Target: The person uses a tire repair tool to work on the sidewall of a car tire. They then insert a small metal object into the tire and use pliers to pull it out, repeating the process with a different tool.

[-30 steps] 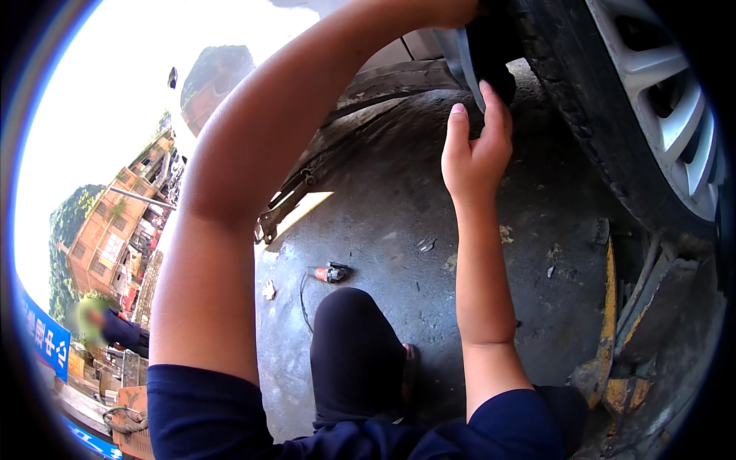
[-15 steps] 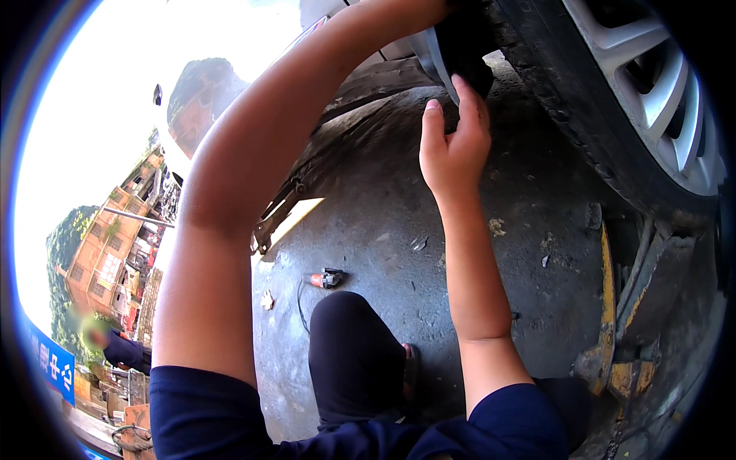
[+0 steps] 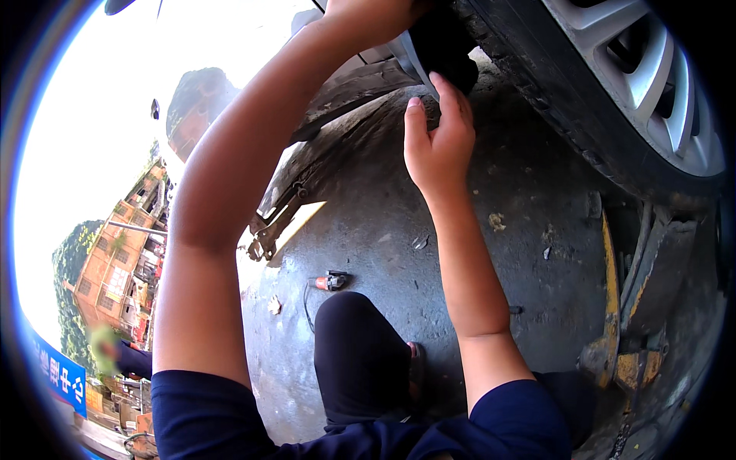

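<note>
A raised car's wheel fills the upper right, its silver rim set in a black tyre. Left of the tyre is the grey edge of the fender, with a dark wheel arch behind it. My left hand reaches up to the top of this edge; its fingers disappear into the dark gap, so their grip is hidden. Lower down, my right hand has thumb and fingers apart. Its fingertips are at the lower end of the fender edge, and I see nothing held in it.
On the floor left of my knee lies a red and black power tool with a cord. A yellow and dark metal lift part stands at the right. Another person is at the far left, near a blue sign.
Both hands and the car have shifted slightly left in the picture, and more of my left hand shows at the top. The right hand keeps its shape at the fender edge.
</note>
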Tool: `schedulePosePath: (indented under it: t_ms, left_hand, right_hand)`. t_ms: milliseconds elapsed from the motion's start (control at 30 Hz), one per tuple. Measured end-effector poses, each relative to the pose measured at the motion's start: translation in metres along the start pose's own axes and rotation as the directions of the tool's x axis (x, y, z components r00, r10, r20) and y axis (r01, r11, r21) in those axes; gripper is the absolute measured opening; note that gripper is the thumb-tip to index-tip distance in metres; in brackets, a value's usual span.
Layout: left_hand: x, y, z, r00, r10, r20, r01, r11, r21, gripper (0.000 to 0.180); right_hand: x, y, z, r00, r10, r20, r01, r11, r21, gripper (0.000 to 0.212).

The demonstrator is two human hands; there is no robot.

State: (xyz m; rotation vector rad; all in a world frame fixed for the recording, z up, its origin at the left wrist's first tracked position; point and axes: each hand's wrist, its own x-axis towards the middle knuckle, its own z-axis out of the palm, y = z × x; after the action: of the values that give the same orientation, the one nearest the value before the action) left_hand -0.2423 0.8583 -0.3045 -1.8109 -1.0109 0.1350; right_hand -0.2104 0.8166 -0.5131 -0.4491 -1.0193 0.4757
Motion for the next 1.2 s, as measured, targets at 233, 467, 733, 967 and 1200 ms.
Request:
schedulePosePath:
  t_ms: [233,467,733,967,1200]
  left_hand:
    - [0.006,0.005,-0.006,0.998,-0.020,0.054,0.022,0.999,-0.047,0.017]
    - [0.010,0.001,-0.001,0.995,-0.070,0.066,0.076,0.994,-0.082,0.014]
    - [0.005,0.013,0.007,0.975,-0.214,-0.064,0.209,0.975,-0.079,0.014]
    - [-0.002,0.007,0.009,0.996,-0.083,0.033,0.080,0.994,0.076,0.020]
    - [-0.004,-0.003,0.018,0.995,-0.026,-0.101,0.025,1.000,-0.015,0.016]
  right_hand:
    - [0.001,0.002,-0.003,1.000,0.013,-0.013,-0.013,1.000,0.001,0.038]
    - [0.001,0.000,-0.001,1.000,-0.020,-0.022,0.020,1.000,-0.024,0.038]
    - [0.003,-0.001,-0.004,1.000,0.021,0.002,-0.021,1.000,0.002,0.039]
    - [0.002,0.002,-0.004,1.000,0.020,0.005,-0.020,1.000,0.007,0.039]
    - [0.002,-0.001,-0.001,0.999,0.023,-0.027,-0.022,0.999,0.042,0.037]
